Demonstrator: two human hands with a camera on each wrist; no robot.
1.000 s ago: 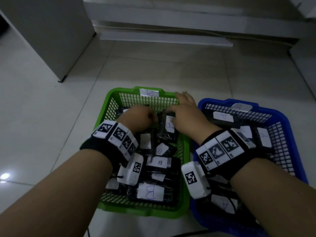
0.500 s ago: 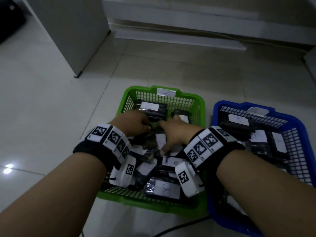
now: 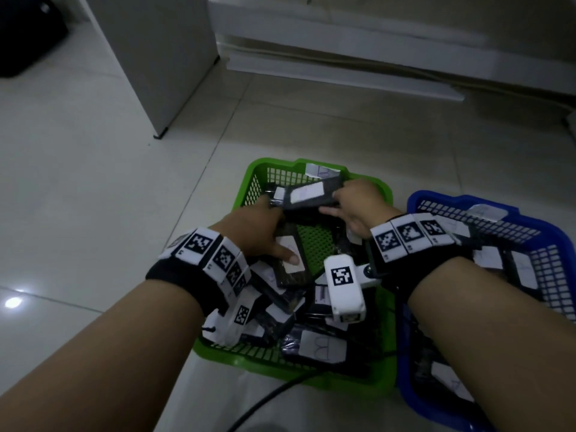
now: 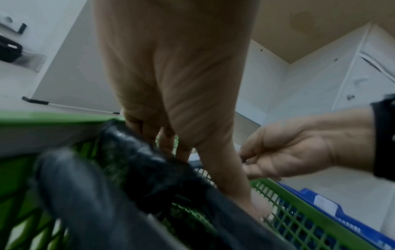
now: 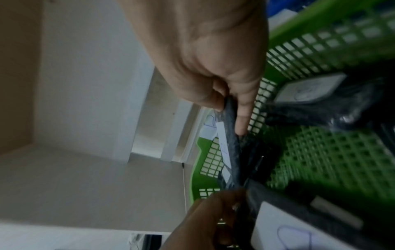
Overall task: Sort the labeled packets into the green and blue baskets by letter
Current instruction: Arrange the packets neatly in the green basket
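Right hand [image 3: 358, 207] pinches a packet [image 3: 311, 194] at the green basket's [image 3: 249, 182] 12 o'clock; left hand [image 3: 252, 232] thumb-presses another. Looks light, crinkly, probably slippery, so grab edges.

Pale glossy floor tiles [image 3: 93, 188] with thin grout lines, catching a small bright spot of light [image 3: 13, 303] at the left edge. A grey-white cabinet panel [image 3: 156, 57] standing upper left, ending in a dark foot. Along the far side a low white ledge [image 3: 343, 77] under a dim wall; black cable [image 3: 265, 400] trailing across the near floor.
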